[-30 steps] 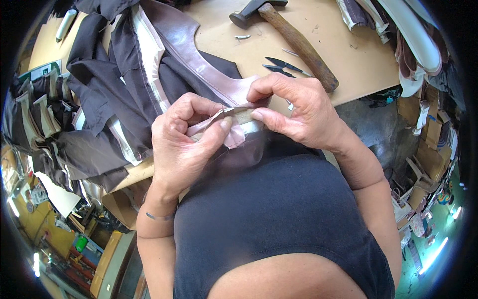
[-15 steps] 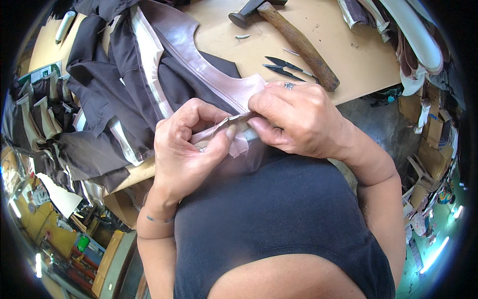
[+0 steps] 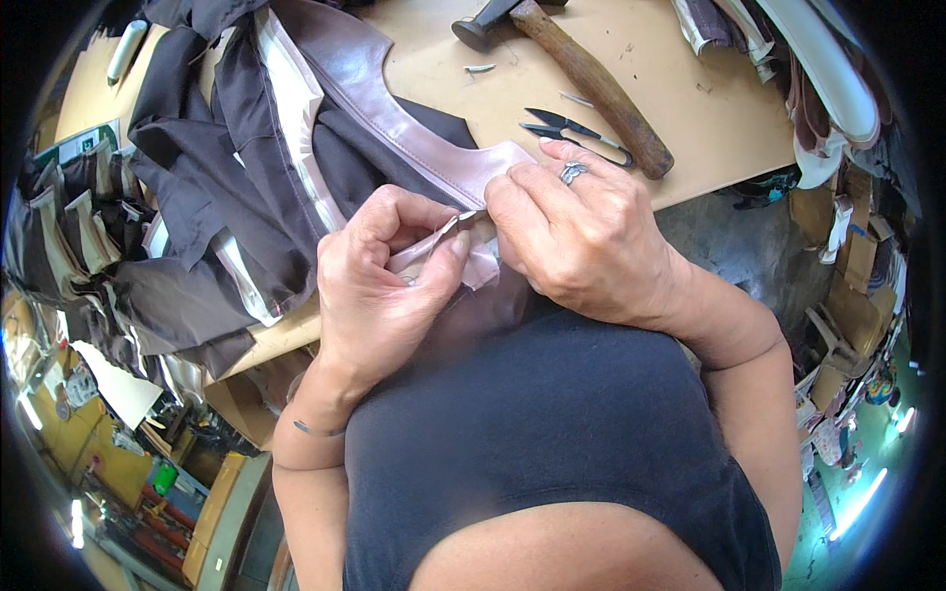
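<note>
A shiny mauve-pink leather piece (image 3: 414, 148) with a stitched seam and dark lining hangs over the table edge before my chest. My left hand (image 3: 374, 286) is closed, pinching its folded edge between thumb and forefinger. Right beside it, my right hand (image 3: 591, 231), with a ring on one finger, is closed on the same leather at the narrow end. The right thumb is hidden under the curled fingers. Between the hands the edge is turned up, showing a pale underside. Thread snips (image 3: 572, 133) lie just beyond my right hand, next to a wooden-handled hammer (image 3: 596, 84).
Dark fabric and leather pieces (image 3: 197, 217) with white edging lie heaped across the table's left. A white marker-like tube (image 3: 126, 51) is at the far left. More stitched pieces (image 3: 823, 74) hang at the far right. The tan tabletop (image 3: 724, 128) ends right of the hammer.
My left hand has shifted slightly right with the leather edge. My right hand has rolled over, so its thumb no longer shows. The leather between them has tilted a little.
</note>
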A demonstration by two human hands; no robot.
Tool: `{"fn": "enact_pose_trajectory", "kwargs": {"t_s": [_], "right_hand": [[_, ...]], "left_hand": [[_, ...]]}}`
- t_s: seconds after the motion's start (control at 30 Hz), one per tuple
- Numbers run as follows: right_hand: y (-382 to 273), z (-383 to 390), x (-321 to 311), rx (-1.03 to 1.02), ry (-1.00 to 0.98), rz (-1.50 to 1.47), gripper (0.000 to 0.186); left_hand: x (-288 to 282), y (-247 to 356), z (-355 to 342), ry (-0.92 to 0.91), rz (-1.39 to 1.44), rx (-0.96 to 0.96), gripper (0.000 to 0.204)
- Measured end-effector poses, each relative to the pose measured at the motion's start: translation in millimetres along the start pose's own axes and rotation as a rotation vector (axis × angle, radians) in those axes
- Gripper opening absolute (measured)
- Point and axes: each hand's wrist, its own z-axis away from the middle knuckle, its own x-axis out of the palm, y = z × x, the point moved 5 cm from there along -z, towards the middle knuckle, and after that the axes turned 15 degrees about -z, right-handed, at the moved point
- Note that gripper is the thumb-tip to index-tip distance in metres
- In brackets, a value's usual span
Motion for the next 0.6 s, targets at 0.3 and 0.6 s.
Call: {"fn": "enact_pose_trajectory", "kwargs": {"t_s": [0.3, 0.6], "right_hand": [[3.3, 1.7, 10.9, -0.182, -0.19, 0.021, 0.02], [23.9, -2.7, 6.8, 0.051, -0.013, -0.278, 0.019]], "left_hand": [[3.0, -8.3, 0.2, -0.081, -0.035, -0.032, 0.009], [-0.5, -11.5, -2.4, -0.028, 0.058, -0.099, 0.01]]}}
